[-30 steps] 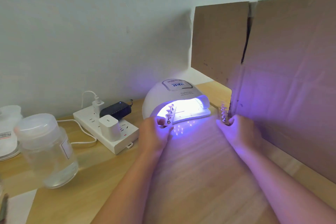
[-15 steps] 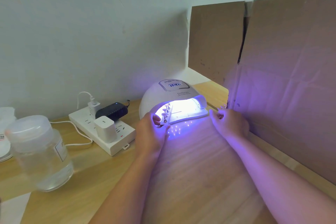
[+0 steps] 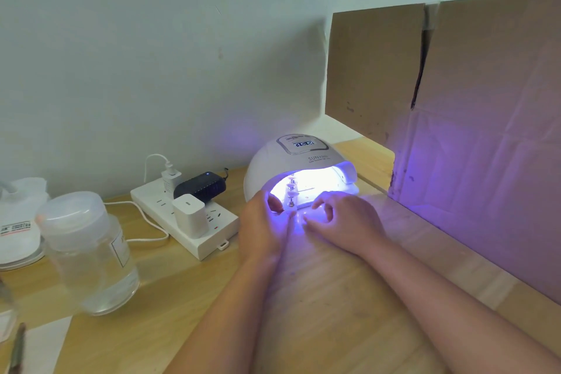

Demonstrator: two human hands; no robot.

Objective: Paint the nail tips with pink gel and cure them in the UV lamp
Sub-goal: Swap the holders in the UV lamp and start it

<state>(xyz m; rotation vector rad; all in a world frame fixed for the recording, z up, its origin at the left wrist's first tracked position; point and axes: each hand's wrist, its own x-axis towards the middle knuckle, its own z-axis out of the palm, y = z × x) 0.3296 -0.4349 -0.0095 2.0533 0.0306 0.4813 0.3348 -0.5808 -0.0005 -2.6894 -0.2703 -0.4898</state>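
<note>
The white dome UV lamp [image 3: 300, 158] stands at the back of the wooden table [image 3: 318, 297], lit violet-white inside. A narrow holder strip with several nail tips [image 3: 292, 193] lies in the lamp's mouth, pointing inward. My left hand [image 3: 264, 222] pinches the strip's near end at the left of the opening. My right hand [image 3: 343, 222] is at the right of the opening with its fingers curled, palm down. Glare and the hand itself hide what is under those fingers. The second strip seen earlier by the cardboard is no longer in sight there.
A white power strip [image 3: 185, 215] with chargers lies left of the lamp. A clear lidded jar [image 3: 88, 252] stands at front left, with a white tub [image 3: 18, 222] behind it. A cardboard sheet [image 3: 485, 130] walls off the right side.
My right hand left the cardboard's edge, where it touched a second strip of nail tips, and moved left to the lamp's mouth. My left hand slid its strip deeper into the lamp.
</note>
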